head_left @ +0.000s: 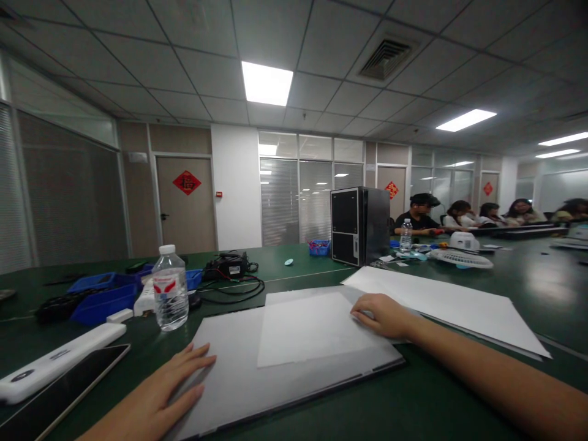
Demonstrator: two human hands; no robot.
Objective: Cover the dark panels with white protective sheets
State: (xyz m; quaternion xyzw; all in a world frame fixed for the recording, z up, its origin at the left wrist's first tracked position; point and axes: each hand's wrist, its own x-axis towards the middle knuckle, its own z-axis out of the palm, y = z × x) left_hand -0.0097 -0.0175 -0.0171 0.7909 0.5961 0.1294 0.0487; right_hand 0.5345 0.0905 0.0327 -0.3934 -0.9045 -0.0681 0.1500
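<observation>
A white sheet of paper (305,334) lies on a flat grey board with a dark edge (229,376), which rests on the green table in front of me. My left hand (168,389) is laid over the board's left side, its fingers spread. At the sheet's right edge, my right hand (379,315) rests palm down with loosely bent fingers touching the paper. Part of the sheet and board is hidden beneath that hand. Further right, more large white sheets (441,306) lie in a low stack behind my right forearm.
A water bottle (171,291) stands beyond the board's left corner. On the left lie a phone (64,392), a long white device (64,358) and blue bins (103,303). Behind are a black power adapter with cables (229,266) and a computer tower (361,226). Several people sit at far right.
</observation>
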